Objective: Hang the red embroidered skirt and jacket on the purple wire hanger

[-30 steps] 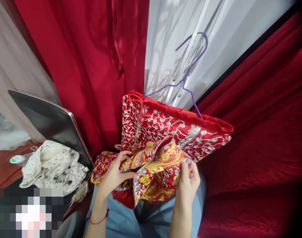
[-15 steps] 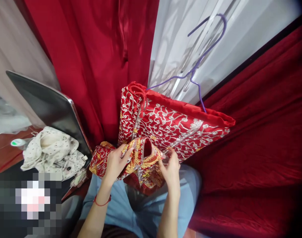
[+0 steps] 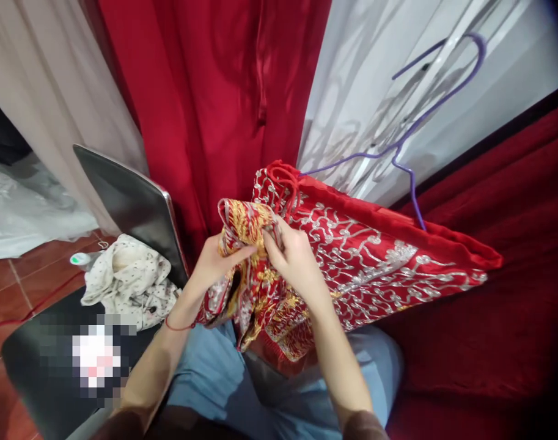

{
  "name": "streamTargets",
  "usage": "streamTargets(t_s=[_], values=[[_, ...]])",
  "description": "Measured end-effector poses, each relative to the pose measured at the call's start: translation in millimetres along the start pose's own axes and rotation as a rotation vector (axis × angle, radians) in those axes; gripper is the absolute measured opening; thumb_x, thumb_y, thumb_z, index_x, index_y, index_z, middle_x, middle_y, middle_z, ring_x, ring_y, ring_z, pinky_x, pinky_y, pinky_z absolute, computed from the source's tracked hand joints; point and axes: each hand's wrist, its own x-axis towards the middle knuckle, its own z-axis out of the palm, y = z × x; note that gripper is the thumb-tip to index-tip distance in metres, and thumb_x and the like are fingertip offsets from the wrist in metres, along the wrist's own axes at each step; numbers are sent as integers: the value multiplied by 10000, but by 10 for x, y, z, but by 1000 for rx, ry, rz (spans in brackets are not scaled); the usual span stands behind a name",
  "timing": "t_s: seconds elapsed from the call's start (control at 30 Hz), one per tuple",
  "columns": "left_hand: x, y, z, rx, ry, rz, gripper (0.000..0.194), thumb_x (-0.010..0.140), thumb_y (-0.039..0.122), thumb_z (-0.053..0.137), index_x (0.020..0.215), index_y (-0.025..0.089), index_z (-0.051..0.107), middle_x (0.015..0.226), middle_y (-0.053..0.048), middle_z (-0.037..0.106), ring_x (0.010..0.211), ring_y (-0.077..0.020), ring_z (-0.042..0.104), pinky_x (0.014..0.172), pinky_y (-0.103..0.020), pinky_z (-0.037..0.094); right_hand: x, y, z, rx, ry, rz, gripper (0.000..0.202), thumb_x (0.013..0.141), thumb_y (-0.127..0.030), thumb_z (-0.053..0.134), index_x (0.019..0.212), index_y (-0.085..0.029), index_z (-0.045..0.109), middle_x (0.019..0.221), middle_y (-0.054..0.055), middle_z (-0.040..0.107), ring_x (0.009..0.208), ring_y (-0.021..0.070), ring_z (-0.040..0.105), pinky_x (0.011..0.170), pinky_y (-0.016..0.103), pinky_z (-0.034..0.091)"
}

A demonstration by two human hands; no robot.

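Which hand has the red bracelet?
The left hand: a thin red bracelet loops its wrist. The right hand has a bare wrist, though both hold the red-and-gold cloth.

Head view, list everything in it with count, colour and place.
hanger: 1, purple, upper right
garment: 1, red and silver, below the hanger
embroidered cloth: 1, red and gold, centre
drapes: at least 4, red, white, beige, background and right side
dark item: 1, black, left edge, unclear
white fabric: uncounted, white, left edge
chair: 1, black, left
spotted cloth: 1, white, on the chair
bottle: 1, white and green cap, by spotted cloth
blurred patch: 1, white and pink, on chair
floor: 1, reddish tiles, left
cord: 1, red, across the floor
trousers: 1 pair, blue, bottom centre
bracelet: 1, red, left wrist
sleeves: 2, brown, bottom
left hand: 1, bare, holding embroidered cloth
right hand: 1, bare, holding embroidered cloth
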Motion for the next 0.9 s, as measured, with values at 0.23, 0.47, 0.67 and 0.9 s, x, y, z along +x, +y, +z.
streamTargets(t_s=[0.23,0.47,0.67,0.9], values=[[861,413,-546,479,418,202,331,765,458,726,830,135,689,761,-37,704,820,-212,660,727,-271,480,953,138,-51,-474,229,-244,512,1015,-546,302,1022,-149,626,982,122,640,1005,246,560,916,406,398],[1740,721,-634,1036,328,147,297,858,263,551,1107,121,630,1020,-145,682,1091,-299,586,898,-360,378,1060,269,51,-700,105,-118,517,995,-505,368,1061,-50,605,894,185,665,848,265,616,863,440,397],[1789,333,-485,1252,37,104,294,840,273,518,1056,135,663,1006,-183,697,1008,-347,625,821,-382,384,500,-151,-343,-566,-76,-333,346,996,-439,430,1026,-151,620,805,51,684,705,175,598,776,333,397],[1693,870,-89,1025,126,233,221,779,362,612,865,179,700,863,-98,710,900,-290,634,773,-341,409,386,148,-982,-456,215,-481,288,969,-382,508,1103,-196,683,1096,85,699,1072,222,610,953,405,403]])
